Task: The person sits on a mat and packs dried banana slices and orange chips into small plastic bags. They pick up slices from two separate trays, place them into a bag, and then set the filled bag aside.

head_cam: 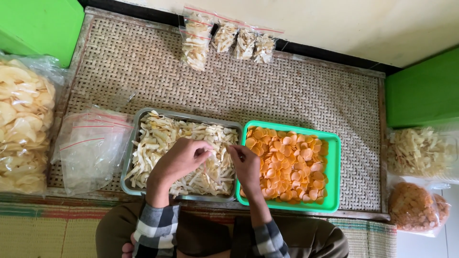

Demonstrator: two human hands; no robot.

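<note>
A grey metal tray (pixel 131 157) full of pale, strip-shaped chips (pixel 162 138) lies on the woven mat in front of me. My left hand (pixel 179 161) rests over the chips with its fingers curled and pinched on a few pieces. My right hand (pixel 246 167) hovers at the tray's right edge, thumb and fingertips pinched together on a small pale piece. The two sets of fingertips point at each other, a short gap apart. A green plastic tray (pixel 334 167) of round orange chips (pixel 291 162) touches the metal tray on the right.
Empty clear zip bags (pixel 91 148) lie left of the metal tray. Several filled small bags (pixel 224 40) lean at the back wall. Large bags of chips sit at the far left (pixel 21 119) and right (pixel 418 153), with a brown one (pixel 413 208) below. Green boxes (pixel 38 24) stand at the corners.
</note>
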